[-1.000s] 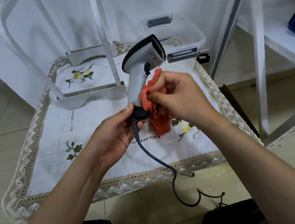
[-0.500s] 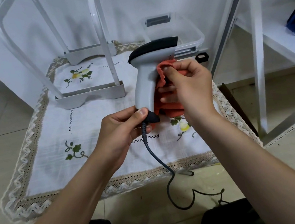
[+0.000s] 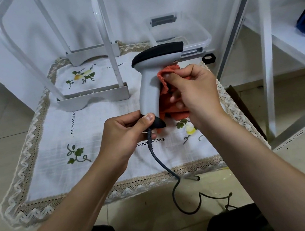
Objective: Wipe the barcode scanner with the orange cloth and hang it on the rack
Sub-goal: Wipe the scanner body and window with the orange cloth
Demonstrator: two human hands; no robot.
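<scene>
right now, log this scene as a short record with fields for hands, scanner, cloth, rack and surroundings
left hand: grips the barcode scanner at the base of its handle
right hand: presses the orange cloth against the handle, under the head
scanner pose: upright, held above the embroidered tablecloth
cable: hangs from the handle to the floor
rack: white, stands on the tablecloth, behind left
clear plastic box: behind the scanner
task state: wiping; scanner not yet hung
</scene>
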